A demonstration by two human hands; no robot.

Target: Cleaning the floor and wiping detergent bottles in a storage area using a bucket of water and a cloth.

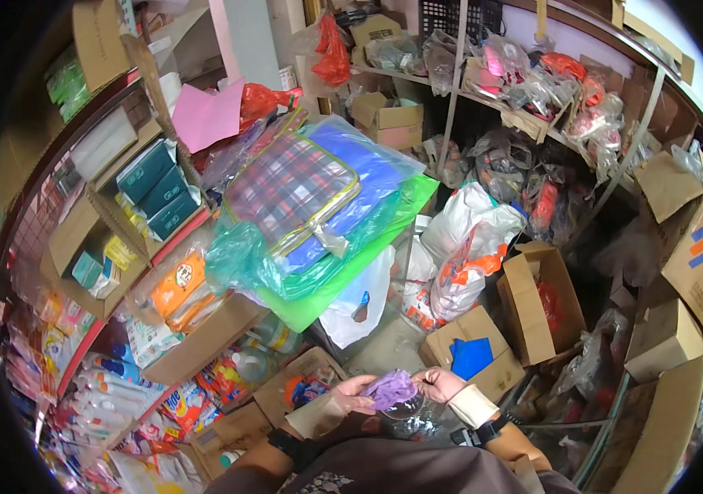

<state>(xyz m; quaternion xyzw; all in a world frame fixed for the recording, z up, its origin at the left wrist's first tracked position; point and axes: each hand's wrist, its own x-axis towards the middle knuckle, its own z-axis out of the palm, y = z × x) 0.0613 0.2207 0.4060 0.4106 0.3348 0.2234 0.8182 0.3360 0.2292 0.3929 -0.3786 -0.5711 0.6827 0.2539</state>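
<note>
Close to my body, my left hand grips a crumpled purple cloth-like item from its left side. The fingers of my right hand pinch its right edge. Both hands wear pale gloves, and black straps circle the wrists. Clear crinkled plastic lies just below the purple item. Beyond the hands, a plaid zippered bag in clear plastic rests on blue, teal and bright green sheets. A white plastic bag hangs at the near edge of that pile.
Left, shelves hold dark green boxes, an orange tissue pack, detergent bags and bottles. An open cardboard box, a carton with a blue piece and stuffed white bags stand right. Racks of bagged goods line the back.
</note>
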